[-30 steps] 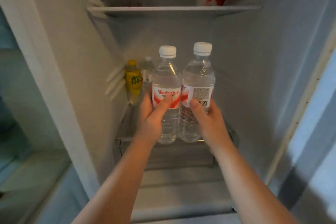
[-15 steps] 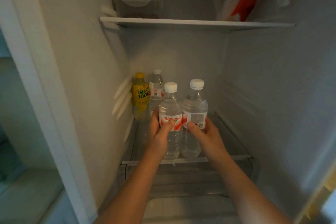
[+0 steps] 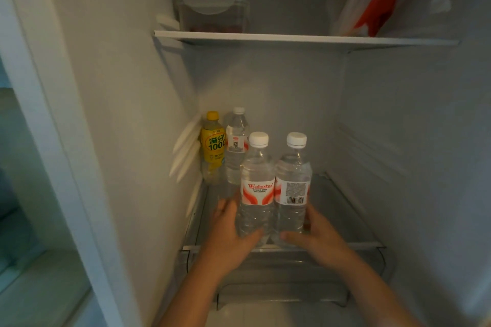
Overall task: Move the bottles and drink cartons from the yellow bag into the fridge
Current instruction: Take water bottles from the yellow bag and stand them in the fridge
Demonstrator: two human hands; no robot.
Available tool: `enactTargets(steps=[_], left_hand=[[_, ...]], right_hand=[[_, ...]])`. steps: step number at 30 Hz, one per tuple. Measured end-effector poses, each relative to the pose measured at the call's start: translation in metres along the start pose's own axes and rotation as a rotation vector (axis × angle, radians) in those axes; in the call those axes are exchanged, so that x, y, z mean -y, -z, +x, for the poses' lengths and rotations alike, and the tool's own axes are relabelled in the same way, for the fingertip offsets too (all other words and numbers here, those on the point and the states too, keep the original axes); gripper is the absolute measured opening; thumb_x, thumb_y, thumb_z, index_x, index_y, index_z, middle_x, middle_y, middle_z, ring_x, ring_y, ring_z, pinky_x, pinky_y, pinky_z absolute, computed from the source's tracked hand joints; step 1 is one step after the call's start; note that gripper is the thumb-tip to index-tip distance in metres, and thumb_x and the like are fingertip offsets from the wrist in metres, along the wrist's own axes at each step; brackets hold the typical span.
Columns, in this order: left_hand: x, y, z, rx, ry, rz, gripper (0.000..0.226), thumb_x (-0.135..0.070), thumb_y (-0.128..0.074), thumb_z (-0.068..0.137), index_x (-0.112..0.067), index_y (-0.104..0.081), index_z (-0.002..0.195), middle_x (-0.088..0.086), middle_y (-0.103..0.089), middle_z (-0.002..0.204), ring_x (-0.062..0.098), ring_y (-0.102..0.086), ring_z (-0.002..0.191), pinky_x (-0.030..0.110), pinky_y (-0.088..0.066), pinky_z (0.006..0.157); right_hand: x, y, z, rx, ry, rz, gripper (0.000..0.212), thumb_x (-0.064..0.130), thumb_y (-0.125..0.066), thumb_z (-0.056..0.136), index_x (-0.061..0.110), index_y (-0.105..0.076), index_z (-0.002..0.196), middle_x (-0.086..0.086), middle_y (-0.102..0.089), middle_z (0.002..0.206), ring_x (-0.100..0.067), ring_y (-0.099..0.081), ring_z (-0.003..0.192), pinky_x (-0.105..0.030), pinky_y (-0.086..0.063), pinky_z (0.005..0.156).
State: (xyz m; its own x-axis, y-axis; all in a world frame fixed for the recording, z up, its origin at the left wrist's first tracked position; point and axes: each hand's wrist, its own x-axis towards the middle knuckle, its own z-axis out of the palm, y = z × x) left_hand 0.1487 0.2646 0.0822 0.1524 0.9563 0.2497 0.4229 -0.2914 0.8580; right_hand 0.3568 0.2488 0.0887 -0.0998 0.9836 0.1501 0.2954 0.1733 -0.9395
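On the lower glass shelf [image 3: 348,210] of the fridge [image 3: 265,87], near its front edge, two bottles of water stand upright and touch each other side by side. The left hand [image 3: 228,233] is curled round the lower part of the left water bottle [image 3: 257,186], with the thumb across the front. The right hand [image 3: 316,239] grips the right water bottle [image 3: 292,186] low down in the same way. Farther back, in the left corner, a yellow drink bottle [image 3: 212,146] and a far clear bottle [image 3: 235,146] stand next to each other, just behind the pair. I judge that the step in hand is the setting down of these two bottles. Whether their bases rest fully on the glass I cannot tell, because the hands cover them. The next move, I think, asks to push the pair a little farther from the edge, then to loosen both hands without knocking them over. The yellow bag is not in view, so how much remains I cannot say.
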Motion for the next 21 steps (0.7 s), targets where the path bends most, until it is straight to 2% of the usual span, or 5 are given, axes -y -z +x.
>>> enactTargets(steps=[4,7,12,15,21], left_hand=[[0.015,0.001,-0.009,-0.012,0.078,0.062,0.062,-0.045,-0.083,0.07,-0.045,-0.043,0.117,-0.017,-0.056,0.114,0.003,-0.063,0.09,0.038,-0.058,0.08],[0.013,0.0,-0.002,-0.032,0.115,0.086,0.049,-0.041,-0.084,0.072,-0.038,-0.045,0.102,-0.013,-0.059,0.107,0.004,-0.062,0.09,0.035,-0.057,0.078],[0.009,-0.006,0.021,-0.024,0.12,0.062,0.049,-0.038,-0.086,0.07,-0.031,-0.048,0.1,-0.009,-0.06,0.104,0.005,-0.062,0.089,0.025,-0.051,0.068],[0.011,-0.013,0.038,-0.048,0.132,0.076,0.046,-0.034,-0.085,0.071,-0.031,-0.048,0.099,-0.009,-0.062,0.102,0.005,-0.064,0.088,0.025,-0.05,0.068],[0.014,-0.025,0.081,-0.057,0.148,0.062,0.042,-0.023,-0.087,0.069,-0.024,-0.052,0.093,-0.006,-0.065,0.092,0.01,-0.066,0.082,0.04,-0.058,0.078]], right_hand=[[-0.007,0.003,0.0,-0.098,-0.06,-0.125,0.072,0.025,-0.089,0.068,0.036,-0.048,0.125,0.009,-0.059,0.119,-0.01,-0.06,0.101,-0.017,-0.048,0.072],[-0.005,0.001,0.005,-0.146,-0.07,-0.122,0.066,0.021,-0.089,0.068,0.034,-0.048,0.117,0.01,-0.061,0.112,-0.01,-0.061,0.095,-0.017,-0.047,0.069],[-0.008,0.003,0.02,-0.184,-0.083,-0.12,0.065,0.023,-0.087,0.071,0.03,-0.047,0.12,0.013,-0.057,0.113,-0.01,-0.059,0.098,-0.021,-0.048,0.072],[-0.011,0.006,0.034,-0.234,-0.083,-0.064,0.063,0.016,-0.087,0.071,0.028,-0.046,0.118,0.012,-0.056,0.112,-0.01,-0.058,0.098,-0.02,-0.046,0.071],[-0.024,0.012,0.07,-0.329,-0.096,-0.07,0.048,0.015,-0.084,0.075,0.022,-0.052,0.11,0.009,-0.061,0.104,-0.005,-0.058,0.092,-0.019,-0.044,0.069]])
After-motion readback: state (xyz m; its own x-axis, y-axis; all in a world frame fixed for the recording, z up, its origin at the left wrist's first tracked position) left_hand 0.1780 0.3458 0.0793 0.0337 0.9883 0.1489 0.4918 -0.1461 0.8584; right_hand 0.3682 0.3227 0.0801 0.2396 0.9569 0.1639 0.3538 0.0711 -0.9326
